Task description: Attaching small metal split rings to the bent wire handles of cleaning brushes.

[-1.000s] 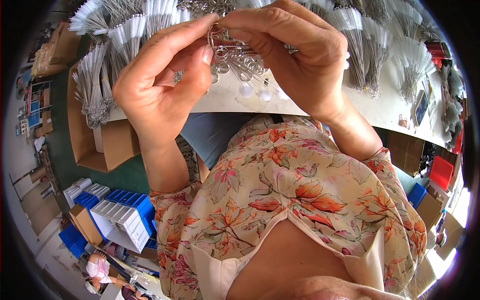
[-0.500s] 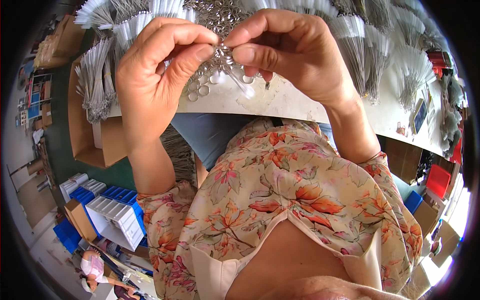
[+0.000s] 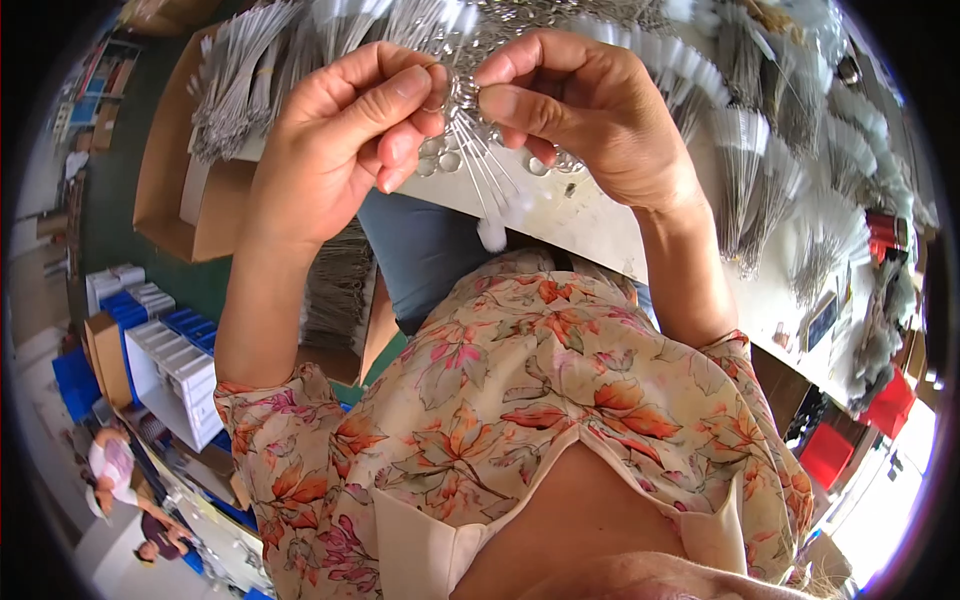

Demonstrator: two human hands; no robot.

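In front of me, over the near edge of the table, my left hand (image 3: pixel 335 145) pinches one side of a shiny metal split ring (image 3: pixel 460 90) between thumb and forefinger. The thumb and forefinger of my right hand (image 3: pixel 600 125) grip its other side. Several thin wire-handled brushes (image 3: pixel 482 170) dangle from the ring, their white tips hanging down past the table edge. Fingers partly hide the ring, so I cannot tell how far it is spread. Loose metal rings (image 3: pixel 449 161) lie on the table just below, and a larger heap of rings (image 3: pixel 520 22) is behind my hands.
Bundles of wire-handled brushes (image 3: pixel 740 170) cover the table (image 3: pixel 600 230) on the right, with more bundles (image 3: pixel 250 85) at left. A cardboard box (image 3: pixel 225 205) stands at the left, another with wire pieces (image 3: pixel 340 290) below. White and blue bins (image 3: pixel 175 380) and two people are farther left.
The view has shifted, and the brushes now fan out and hang lower from the ring. My left hand has turned, with its lower fingers now showing. Both hands keep their pinch.
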